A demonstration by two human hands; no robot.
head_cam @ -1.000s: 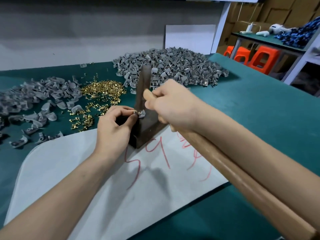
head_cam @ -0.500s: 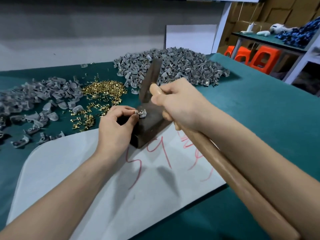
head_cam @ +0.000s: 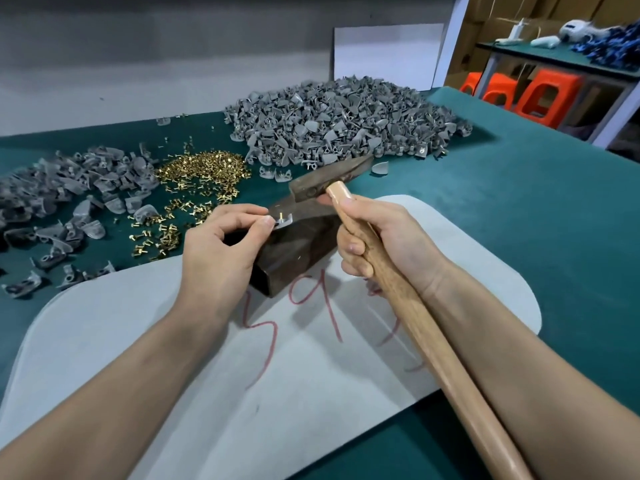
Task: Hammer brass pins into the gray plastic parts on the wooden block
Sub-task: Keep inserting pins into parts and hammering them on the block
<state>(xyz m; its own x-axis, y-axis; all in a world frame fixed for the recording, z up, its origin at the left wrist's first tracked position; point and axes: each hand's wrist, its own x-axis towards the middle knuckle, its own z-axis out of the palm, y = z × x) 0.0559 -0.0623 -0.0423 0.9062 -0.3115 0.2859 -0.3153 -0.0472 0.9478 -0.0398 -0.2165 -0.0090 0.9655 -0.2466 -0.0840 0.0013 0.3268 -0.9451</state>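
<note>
Since half a second ago the hammer (head_cam: pixel 329 178) has swung from steeply raised down to nearly level, while the left hand (head_cam: pixel 221 244) has kept its place at the wooden block (head_cam: pixel 298 247).

From the head view, the only one, the right hand (head_cam: pixel 381 244) is clenched round the wooden handle close under the head. The left hand pinches the gray plastic part (head_cam: pixel 284 222) between thumb and fingertips (head_cam: pixel 266 221), holding it on the block's near left top corner. A brass pin (head_cam: pixel 281 215) stands upright in that part, its long axis vertical.

The coming blow turns on one relation. The pin lies to the left of the hammer's blunt face and a little nearer the person. The head's long axis runs from that face up and right to its tapered end. The pinching fingertips sit just beside the pin, on the side away from the hammer. Whether the blunt face hovers clear of the block or touches it is hard to tell from this angle.

Loose brass pins (head_cam: pixel 204 168) lie beyond the left hand, well apart from the block, on the green table (head_cam: pixel 519 202).
</note>
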